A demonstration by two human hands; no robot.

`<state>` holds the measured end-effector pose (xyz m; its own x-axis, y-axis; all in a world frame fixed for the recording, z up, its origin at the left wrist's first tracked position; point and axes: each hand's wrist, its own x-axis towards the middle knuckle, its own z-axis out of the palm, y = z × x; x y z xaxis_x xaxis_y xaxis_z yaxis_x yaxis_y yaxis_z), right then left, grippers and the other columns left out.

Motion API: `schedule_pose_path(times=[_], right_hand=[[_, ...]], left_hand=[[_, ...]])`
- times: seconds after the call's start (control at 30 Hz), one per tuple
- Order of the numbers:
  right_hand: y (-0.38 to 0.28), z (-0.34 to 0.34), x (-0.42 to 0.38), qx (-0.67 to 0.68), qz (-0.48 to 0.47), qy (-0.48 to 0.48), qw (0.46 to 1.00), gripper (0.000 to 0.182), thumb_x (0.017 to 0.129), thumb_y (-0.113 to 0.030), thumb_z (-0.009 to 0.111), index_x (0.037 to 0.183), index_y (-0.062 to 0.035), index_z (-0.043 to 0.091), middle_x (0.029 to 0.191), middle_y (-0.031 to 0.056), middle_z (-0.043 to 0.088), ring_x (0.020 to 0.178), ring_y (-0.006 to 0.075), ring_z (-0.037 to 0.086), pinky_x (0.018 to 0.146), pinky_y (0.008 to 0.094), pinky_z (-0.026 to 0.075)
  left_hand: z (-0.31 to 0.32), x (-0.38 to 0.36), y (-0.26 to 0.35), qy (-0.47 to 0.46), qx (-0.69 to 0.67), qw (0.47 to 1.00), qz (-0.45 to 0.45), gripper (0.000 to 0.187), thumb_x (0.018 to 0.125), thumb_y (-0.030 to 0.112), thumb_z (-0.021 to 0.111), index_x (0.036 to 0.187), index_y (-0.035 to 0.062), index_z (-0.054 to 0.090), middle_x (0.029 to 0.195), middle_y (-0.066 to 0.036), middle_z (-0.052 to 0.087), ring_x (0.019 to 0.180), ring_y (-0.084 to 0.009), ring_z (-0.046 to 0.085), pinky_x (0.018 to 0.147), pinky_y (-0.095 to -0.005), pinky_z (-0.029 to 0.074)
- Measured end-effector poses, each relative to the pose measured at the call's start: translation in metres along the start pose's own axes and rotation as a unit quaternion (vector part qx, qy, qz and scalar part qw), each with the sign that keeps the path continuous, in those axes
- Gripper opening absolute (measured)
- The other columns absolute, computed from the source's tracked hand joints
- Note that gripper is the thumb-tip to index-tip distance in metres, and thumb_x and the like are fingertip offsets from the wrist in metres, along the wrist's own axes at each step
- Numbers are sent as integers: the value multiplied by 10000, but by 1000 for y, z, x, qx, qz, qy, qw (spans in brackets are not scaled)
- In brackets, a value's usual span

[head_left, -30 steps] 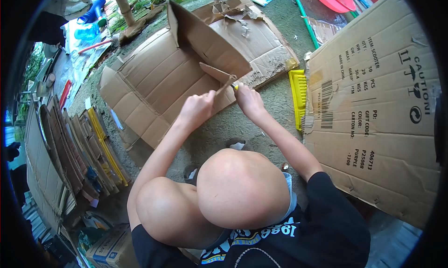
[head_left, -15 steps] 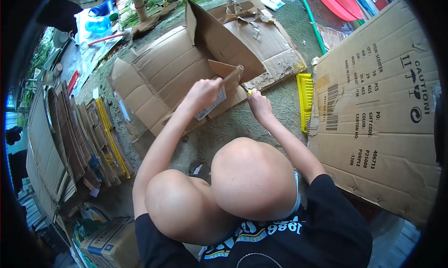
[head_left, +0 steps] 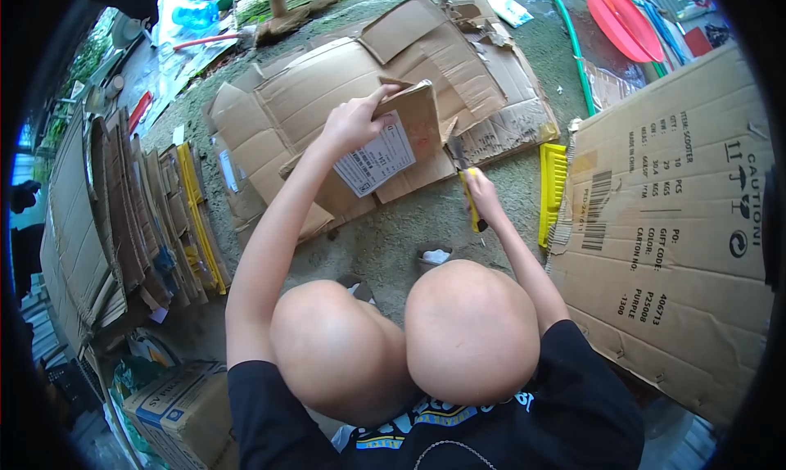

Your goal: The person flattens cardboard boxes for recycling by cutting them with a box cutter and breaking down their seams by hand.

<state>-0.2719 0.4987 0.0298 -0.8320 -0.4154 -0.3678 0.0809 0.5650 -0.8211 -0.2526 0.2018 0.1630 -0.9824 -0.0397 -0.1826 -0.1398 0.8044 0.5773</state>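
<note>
My left hand (head_left: pixel 358 124) is closed on the upper edge of a cardboard flap (head_left: pixel 422 126), holding it tilted up. A white printed label (head_left: pixel 375 155) shows on the flap's face. In my right hand (head_left: pixel 485 198) is a utility knife (head_left: pixel 473 216) with a yellow and black handle. Its grey blade points away from me, close to the flap's right-hand edge. Beneath and behind the flap, flattened cardboard (head_left: pixel 307 93) is spread over the rough ground, with torn, peeled layers at its far right end.
A large printed carton (head_left: pixel 655 216) stands at the right, with a yellow ridged plastic piece (head_left: pixel 552 192) beside it. Folded cardboard sheets (head_left: pixel 123 216) are stacked at the left. A green hose (head_left: pixel 573 44) and a red basin (head_left: pixel 624 20) lie at the far right.
My right hand has drawn the knife back toward me, away from the flap. My left hand has turned the flap so its label faces me more. The raised panel behind now lies flatter.
</note>
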Motion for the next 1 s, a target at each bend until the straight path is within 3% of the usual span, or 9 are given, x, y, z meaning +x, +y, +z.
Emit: schedule_pose_path(times=[0.17,0.23,0.37,0.57,0.63,0.73,0.83,0.97,1.0], right_hand=[[35,-27,-63,-186,-129,176,958,210,857,-176,498,984,-9,490,765,163,537,723,295,573,659,388,460],[44,-35,-89,-198,-21,126,972,334,813,-152,547,1101,-15,447,996,215,488,952,353,502,816,426,410],[42,-47,-91,-334,-80,87,935,561,740,-182,650,1199,-30,363,1149,193,408,1088,373,394,906,432,355],[-166,-50,-26,-408,-409,41,815,790,638,-181,719,1308,-128,303,1234,134,364,1215,288,288,1045,434,236],[-194,-42,0,-529,-504,-43,681,579,625,-119,682,1172,-139,494,1212,104,453,1228,255,335,1070,425,197],[-193,-38,39,-605,-387,-260,645,287,662,-86,613,948,-107,604,1051,90,579,1202,240,387,1076,477,155],[-194,-43,32,-670,-410,-228,576,85,737,-130,550,776,-86,612,823,63,609,1081,271,505,1028,579,160],[-158,-48,-2,-727,-388,-119,554,132,769,-118,513,842,-79,615,1035,135,589,1165,363,423,967,682,114],[-152,-49,-9,-746,-372,-125,538,242,793,-132,494,1014,-107,592,1128,160,554,1149,389,436,924,654,265]], left_hand=[[7,2,1,-143,-167,951,218,868,609,5,468,1386,261,176,1356,-162,329,1138,-288,456,945,-376,405],[-5,-20,30,-205,-43,973,94,850,633,98,495,1392,265,150,1365,-168,317,1081,-332,500,929,-385,405],[-26,-63,18,-190,-24,976,106,695,692,327,598,1313,166,332,1213,-166,478,991,-335,538,847,-391,441],[-33,-117,-7,-223,69,969,77,532,678,433,648,994,30,505,901,-167,565,877,-338,548,745,-399,448],[-16,-138,-10,-143,5,983,119,403,699,311,658,916,18,486,861,-165,555,841,-352,543,714,-415,444],[11,-161,-7,-81,-9,995,59,251,764,131,568,979,28,492,891,-178,566,779,-366,566,674,-425,466],[45,-183,-6,-10,-6,998,54,381,726,28,536,1101,70,486,967,-184,569,706,-339,606,588,-400,508],[74,-199,15,61,10,996,64,609,719,18,560,1286,180,407,1112,-151,531,809,-320,603,664,-392,509],[78,-201,15,57,13,993,101,613,716,25,569,1285,190,410,1144,-152,512,874,-325,585,713,-387,502]])
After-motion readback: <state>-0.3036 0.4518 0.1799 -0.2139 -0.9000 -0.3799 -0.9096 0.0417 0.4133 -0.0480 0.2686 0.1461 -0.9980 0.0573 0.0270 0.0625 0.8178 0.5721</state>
